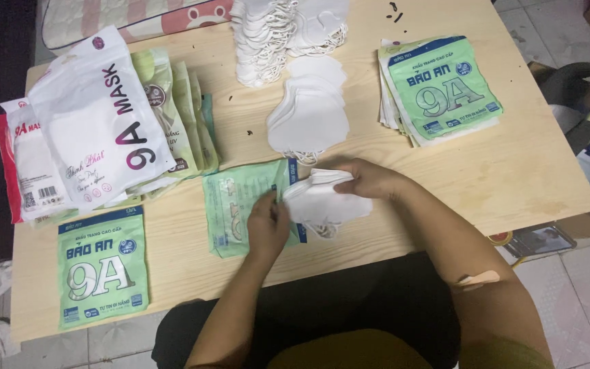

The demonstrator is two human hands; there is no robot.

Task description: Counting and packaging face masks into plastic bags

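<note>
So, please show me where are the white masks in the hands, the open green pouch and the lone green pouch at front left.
White masks [328, 203], head view, flat middle.
Open green pouch [232, 205], head view, clear face.
Lone green pouch [102, 266], head view, centre.

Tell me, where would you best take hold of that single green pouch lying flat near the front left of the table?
Probably by the near short edge of the green pouch. It lies flat on the wooden table close to the table's front edge with bare wood around it, so fingers coming from the person's side could slide under and pinch it.
</note>
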